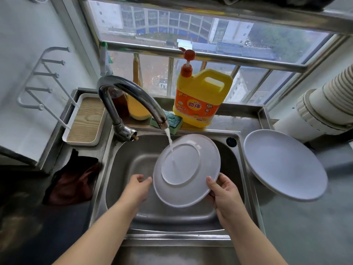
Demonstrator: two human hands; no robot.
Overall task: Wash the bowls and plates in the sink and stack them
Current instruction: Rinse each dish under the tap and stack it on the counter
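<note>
A white plate (186, 170) is held tilted over the steel sink (122, 161), its underside toward me. Water from the curved faucet (131, 96) runs onto its upper left part. My right hand (223, 190) grips the plate's lower right rim, thumb on the underside. My left hand (138, 185) is at the plate's left rim with its fingertips close to the edge; whether they touch it is unclear. A second white plate (284, 165) lies on the counter to the right of the sink.
A yellow detergent jug (200, 96) with an orange pump and a green sponge (168, 121) stand behind the sink by the window. A wood-lined tray (85, 121) sits at the left, a dark red cloth (74, 180) below it. A white ribbed duct (328, 104) is at right.
</note>
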